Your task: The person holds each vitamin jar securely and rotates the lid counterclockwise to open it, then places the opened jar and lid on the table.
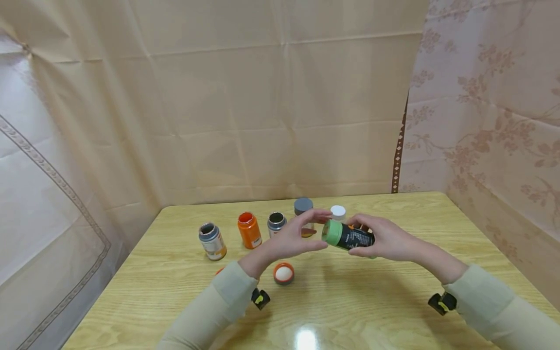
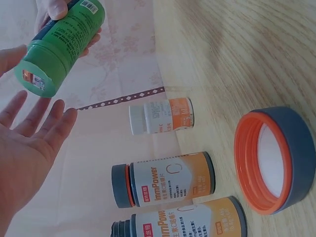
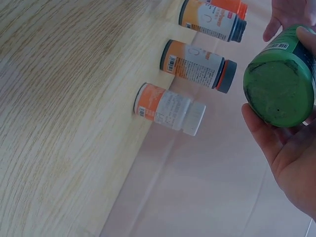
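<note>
Hands come close together above a pale wood tabletop [image 1: 372,301], where a person in light sleeves [image 1: 487,294] holds a green-and-black bottle [image 1: 353,238] in midair, tilted on its side with its green lid [image 1: 333,232] toward the left. The right hand [image 1: 387,238] wraps fingers and thumb around the lower part of the bottle. Opposite it, the left hand [image 1: 293,238] is open wide, fingers and thumb spread about the lid and holding nothing; from where I stand, I cannot tell whether any fingertip touches it. Behind and to the left, three uncapped bottles stand upright: a grey-necked one [image 1: 213,243] at the far left, a bright orange one [image 1: 250,232] next along, and another grey-necked bottle [image 2: 182,220] beside the left hand. Farther right, beyond the hands, stand a bottle with a dark grey cap [image 2: 168,180], its label reading "ImmPower," and a smaller bottle with a white cap [image 3: 165,107]. Nearer the person, a loose grey cap [image 1: 284,274] lies with its orange rim and white lining facing up. Just left of it, an orange edge [image 1: 219,271] peeks out from behind the left sleeve. Beige cloth [image 1: 262,97] hangs behind the tabletop.
</note>
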Motion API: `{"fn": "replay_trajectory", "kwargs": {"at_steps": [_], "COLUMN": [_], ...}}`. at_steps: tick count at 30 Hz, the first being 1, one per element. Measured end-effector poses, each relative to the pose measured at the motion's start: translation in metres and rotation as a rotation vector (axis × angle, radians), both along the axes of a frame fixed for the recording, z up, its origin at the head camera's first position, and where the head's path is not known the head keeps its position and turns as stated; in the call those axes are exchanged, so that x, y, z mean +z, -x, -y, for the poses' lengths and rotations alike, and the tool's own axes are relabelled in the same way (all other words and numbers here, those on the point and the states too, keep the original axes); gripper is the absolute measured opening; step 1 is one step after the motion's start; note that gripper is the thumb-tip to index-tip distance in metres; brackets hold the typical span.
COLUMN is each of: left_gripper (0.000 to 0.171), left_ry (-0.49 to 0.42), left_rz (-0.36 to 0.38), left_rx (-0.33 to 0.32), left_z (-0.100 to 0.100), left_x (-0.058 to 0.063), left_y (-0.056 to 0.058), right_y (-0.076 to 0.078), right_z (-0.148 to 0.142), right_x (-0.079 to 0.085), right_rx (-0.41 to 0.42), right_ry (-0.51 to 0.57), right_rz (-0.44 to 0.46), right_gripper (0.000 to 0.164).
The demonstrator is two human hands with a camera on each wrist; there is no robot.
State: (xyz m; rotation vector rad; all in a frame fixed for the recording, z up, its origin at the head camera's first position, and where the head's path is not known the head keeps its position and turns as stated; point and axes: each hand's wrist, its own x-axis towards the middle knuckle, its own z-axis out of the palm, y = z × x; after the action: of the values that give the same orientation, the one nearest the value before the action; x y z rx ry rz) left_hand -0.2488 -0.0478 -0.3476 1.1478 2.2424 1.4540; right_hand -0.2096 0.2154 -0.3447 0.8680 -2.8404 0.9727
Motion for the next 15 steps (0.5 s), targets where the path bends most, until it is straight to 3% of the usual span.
{"fn": "replay_trajectory", "kwargs": {"at_steps": [8, 15], "left_gripper": [0.056, 0.052], "left_ry": [-0.031, -0.005], "left_rz": [-0.025, -0.003], "left_rx": [-0.077, -0.034], "left_z": [0.0000, -0.0008], "left_x": [-0.0018, -0.0004], "left_y": [0.0005, -0.0014], "right_y": [-0.0017, -0.0027], "right_z": [0.0007, -0.0003], "right_x": [0.0001, 0.0010], "right_rx": [0.012, 0.023], "right_ry": [0.005, 0.006], "right_rz": [0.002, -0.001], "right_gripper": [0.056, 0.056]}}
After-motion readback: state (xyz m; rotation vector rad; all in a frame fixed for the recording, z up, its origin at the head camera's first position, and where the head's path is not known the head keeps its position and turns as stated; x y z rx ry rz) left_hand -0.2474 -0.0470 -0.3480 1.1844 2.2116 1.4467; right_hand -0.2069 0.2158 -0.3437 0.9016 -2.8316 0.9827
